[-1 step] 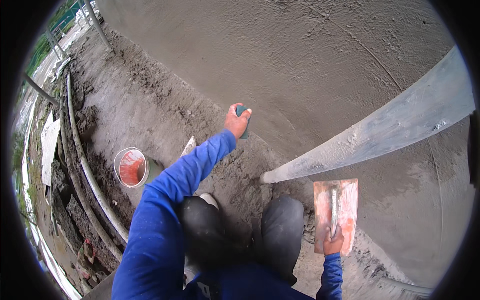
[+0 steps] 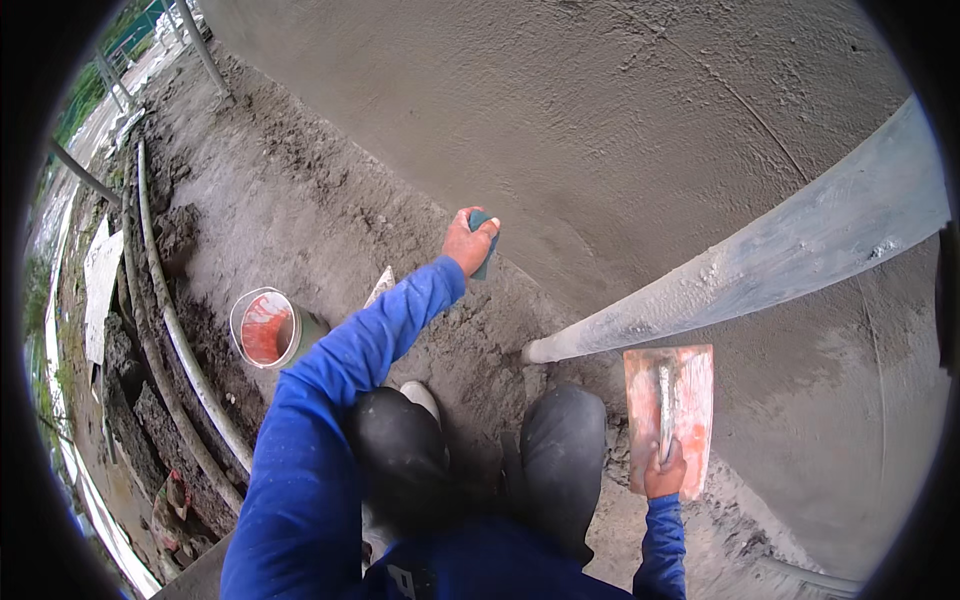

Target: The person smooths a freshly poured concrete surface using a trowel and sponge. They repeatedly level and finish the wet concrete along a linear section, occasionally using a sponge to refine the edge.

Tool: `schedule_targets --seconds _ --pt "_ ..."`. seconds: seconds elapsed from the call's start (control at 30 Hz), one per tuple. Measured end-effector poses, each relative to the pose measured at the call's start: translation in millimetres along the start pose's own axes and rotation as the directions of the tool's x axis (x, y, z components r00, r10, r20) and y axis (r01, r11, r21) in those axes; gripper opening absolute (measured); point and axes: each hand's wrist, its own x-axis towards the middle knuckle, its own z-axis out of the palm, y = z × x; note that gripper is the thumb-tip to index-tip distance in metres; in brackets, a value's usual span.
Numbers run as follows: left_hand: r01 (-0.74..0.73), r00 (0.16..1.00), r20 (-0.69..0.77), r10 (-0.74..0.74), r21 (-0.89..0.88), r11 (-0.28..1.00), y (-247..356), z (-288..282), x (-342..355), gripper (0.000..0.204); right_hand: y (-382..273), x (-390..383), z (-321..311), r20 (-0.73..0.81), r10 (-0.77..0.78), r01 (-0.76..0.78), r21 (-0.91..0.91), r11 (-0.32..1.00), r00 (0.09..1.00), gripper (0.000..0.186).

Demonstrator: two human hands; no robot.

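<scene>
In the head view, my left hand grips a teal sponge-like block near the lower edge of a grey plastered wall. At the lower right, my right hand holds the handle of a rectangular float streaked with red and white. A thick, dusty pale pipe stands between my two hands and slants toward the upper right. Left of my blue sleeve, a white bucket stained red inside sits on the ground. A small pale pointed piece is partly hidden behind my forearm.
Long pipes lie along the rough dirt at the left beside broken chunks and pale sheets. Thin posts rise at the upper left, with greenery beyond. My bent knees are at the bottom middle, over the rough grey ground.
The float in my right hand has risen slightly. My left hand with the teal block has shifted a little left, and the view has moved very slightly.
</scene>
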Motion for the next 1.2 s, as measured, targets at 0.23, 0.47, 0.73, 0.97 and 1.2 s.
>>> schedule_targets --seconds 0.23,0.47,0.73,0.97,1.2 --pt "-0.086 0.99 0.108 0.09 -0.044 0.995 135.3 -85.9 -109.4 0.052 -18.1 137.7 53.7 -0.02 -0.291 0.267 -0.341 0.901 0.957 0.053" --pt "-0.02 1.0 -0.005 0.019 -0.283 0.959 141.6 -133.8 -138.2 0.054 15.5 229.7 91.5 -0.088 -0.805 0.649 -0.543 0.532 0.586 0.045" --pt "-0.088 0.996 -0.029 0.085 -0.137 0.987 132.2 -121.4 -112.5 0.05 -263.8 302.3 220.9 0.167 -0.467 0.488 -0.121 0.864 0.868 0.052" --pt "0.018 1.0 0.024 -0.015 -0.16 0.987 112.4 -131.8 -114.2 0.047 -23.4 263.7 228.7 0.577 -0.052 0.397 -0.491 0.775 0.815 0.062" --pt "-0.012 0.999 -0.044 0.004 -0.18 0.984 125.1 -140.9 -107.3 0.048 -148.3 260.8 160.7 -0.063 -0.515 0.505 -0.125 0.854 0.855 0.046"
